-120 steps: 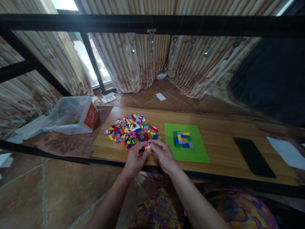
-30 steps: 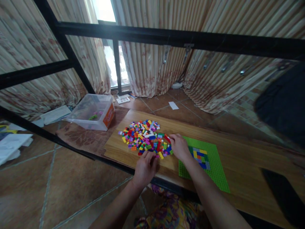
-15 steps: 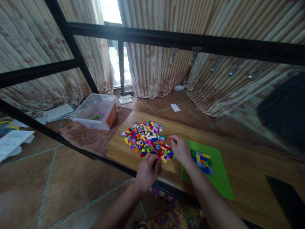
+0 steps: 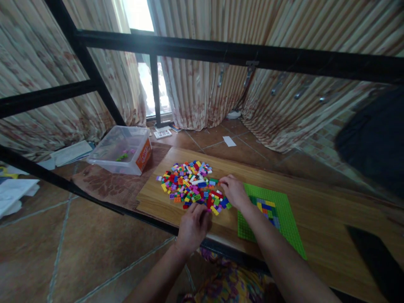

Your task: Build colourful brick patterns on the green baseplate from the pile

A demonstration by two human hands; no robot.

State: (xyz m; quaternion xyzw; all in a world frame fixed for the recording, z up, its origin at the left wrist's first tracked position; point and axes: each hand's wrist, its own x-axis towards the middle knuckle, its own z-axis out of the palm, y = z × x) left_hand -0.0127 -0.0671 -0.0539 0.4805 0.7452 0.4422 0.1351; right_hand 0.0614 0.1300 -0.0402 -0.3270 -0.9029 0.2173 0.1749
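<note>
A heap of small coloured toy bricks (image 4: 192, 181) lies spread over the wooden board. At its front edge is my left hand (image 4: 193, 225), fingers curled together; a bit of pink shows by the fingertips, but I cannot tell whether it is held. My right hand (image 4: 235, 192) reaches to the heap's right side with thumb and fingers pinched, and whatever is between them is too small to make out. Beneath my right forearm lies a green studded baseplate (image 4: 288, 219). On it is a flat block of yellow, blue, orange and grey bricks (image 4: 268, 206), partly covered by that arm.
A clear plastic box (image 4: 110, 158) with a few green and pink pieces stands left of the wooden board (image 4: 318, 214). A black flat object (image 4: 374, 259) lies on the board's right end. Black metal bars (image 4: 195, 48) cross above, before striped curtains (image 4: 189, 92).
The view has shifted slightly, so everything sits a little further left. My right forearm covers more of the built bricks. Both hands stay by the heap, nearly unchanged.
</note>
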